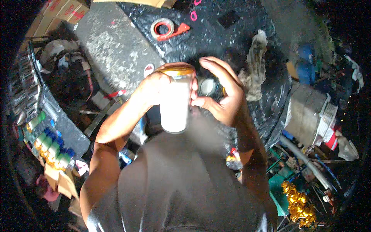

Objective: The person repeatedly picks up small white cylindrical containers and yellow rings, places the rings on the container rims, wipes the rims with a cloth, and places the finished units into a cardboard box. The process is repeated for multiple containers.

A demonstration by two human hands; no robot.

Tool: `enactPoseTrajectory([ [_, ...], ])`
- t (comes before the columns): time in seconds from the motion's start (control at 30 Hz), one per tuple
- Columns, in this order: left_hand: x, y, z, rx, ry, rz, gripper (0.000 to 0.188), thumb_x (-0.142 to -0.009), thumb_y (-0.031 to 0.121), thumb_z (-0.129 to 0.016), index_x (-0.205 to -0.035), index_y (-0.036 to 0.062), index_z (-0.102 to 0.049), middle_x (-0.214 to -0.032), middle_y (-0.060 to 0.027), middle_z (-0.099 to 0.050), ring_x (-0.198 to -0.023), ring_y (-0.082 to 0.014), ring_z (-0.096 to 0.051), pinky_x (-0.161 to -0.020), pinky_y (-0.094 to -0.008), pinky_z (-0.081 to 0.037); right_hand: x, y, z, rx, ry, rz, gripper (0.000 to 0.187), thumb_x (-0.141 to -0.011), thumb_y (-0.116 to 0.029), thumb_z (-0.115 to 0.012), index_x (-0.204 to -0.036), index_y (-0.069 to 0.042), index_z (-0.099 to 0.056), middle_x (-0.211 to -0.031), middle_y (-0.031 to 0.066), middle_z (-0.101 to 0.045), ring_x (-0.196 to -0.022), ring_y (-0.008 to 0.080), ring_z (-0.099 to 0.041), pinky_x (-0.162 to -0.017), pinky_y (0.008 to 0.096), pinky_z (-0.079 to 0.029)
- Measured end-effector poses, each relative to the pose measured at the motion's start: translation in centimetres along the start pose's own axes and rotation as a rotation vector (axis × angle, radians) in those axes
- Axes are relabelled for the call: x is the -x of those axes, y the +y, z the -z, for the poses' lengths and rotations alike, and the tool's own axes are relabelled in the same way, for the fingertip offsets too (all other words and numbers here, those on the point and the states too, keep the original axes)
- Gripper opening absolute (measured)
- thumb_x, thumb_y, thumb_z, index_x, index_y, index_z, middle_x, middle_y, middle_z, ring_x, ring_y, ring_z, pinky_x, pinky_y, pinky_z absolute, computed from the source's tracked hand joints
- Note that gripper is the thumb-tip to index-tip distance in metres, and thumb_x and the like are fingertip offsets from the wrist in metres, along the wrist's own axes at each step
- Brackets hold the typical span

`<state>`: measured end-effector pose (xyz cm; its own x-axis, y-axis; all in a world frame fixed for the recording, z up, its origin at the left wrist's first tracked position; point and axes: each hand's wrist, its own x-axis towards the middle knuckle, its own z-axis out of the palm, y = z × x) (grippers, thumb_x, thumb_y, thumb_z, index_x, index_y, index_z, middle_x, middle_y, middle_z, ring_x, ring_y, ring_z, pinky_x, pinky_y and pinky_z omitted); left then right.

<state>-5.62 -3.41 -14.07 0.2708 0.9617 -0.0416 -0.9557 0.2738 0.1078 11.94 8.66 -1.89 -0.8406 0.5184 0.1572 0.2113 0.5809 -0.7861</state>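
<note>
In front of my chest my left hand is wrapped round the upper part of a pale jar with a gold top, held upright. Strong glare whitens its side, so the surface detail is lost. Just to the right of the jar, my right hand is curved with thumb and fingers apart. Its thumb tip comes close to the jar; whether it touches I cannot tell. Between that hand's thumb and fingers shows a small round whitish thing, lying beyond or below; its kind is unclear.
Black plastic sheeting covers the work surface ahead, with a tape roll on a red dispenser and a crumpled cloth on it. Cardboard boxes stand far left. Green and gold containers are at left, shiny gold pieces at lower right.
</note>
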Motion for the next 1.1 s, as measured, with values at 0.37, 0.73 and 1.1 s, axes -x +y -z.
enactPoseTrajectory([
  [0.37,6.3,-7.3,-6.8,0.004,0.262,-0.163,0.081,-0.074,0.034,-0.082,-0.136,-0.009,-0.053,-0.12,-0.0233,-0.065,-0.103,-0.0364,-0.071,-0.094,-0.0548,-0.062,2.1,-4.4,-0.4,-0.32,-0.391,0.012,0.044,-0.076,-0.016,-0.089,-0.109,0.001,-0.065,-0.099,0.0117,-0.065,-0.089,0.0277,-0.064,-0.077,0.0387,-0.052],
  [0.73,0.1,1.0,-3.6,-1.067,0.472,-0.472,0.073,-0.066,0.01,-0.096,-0.13,-0.0023,-0.062,-0.116,-0.0064,-0.073,-0.107,-0.0142,-0.069,-0.099,-0.0322,-0.056,-2.3,3.5,-1.5,-0.125,-0.002,0.333,0.046,-0.078,-0.003,-0.086,-0.122,-0.001,-0.072,-0.125,0.0131,-0.074,-0.119,0.0312,-0.068,-0.105,0.042,-0.052],
  [1.1,-13.6,-1.7,15.6,-1.711,0.629,-1.02,0.083,-0.065,0.031,-0.101,-0.131,0.0058,-0.057,-0.114,-0.0145,-0.072,-0.108,-0.0327,-0.073,-0.095,-0.043,-0.059,-3.0,19.4,-5.7,-0.073,0.07,-0.56,0.023,-0.097,-0.007,-0.072,-0.116,0.006,-0.073,-0.11,0.0176,-0.079,-0.1,0.023,-0.076,-0.088,0.0344,-0.059],
])
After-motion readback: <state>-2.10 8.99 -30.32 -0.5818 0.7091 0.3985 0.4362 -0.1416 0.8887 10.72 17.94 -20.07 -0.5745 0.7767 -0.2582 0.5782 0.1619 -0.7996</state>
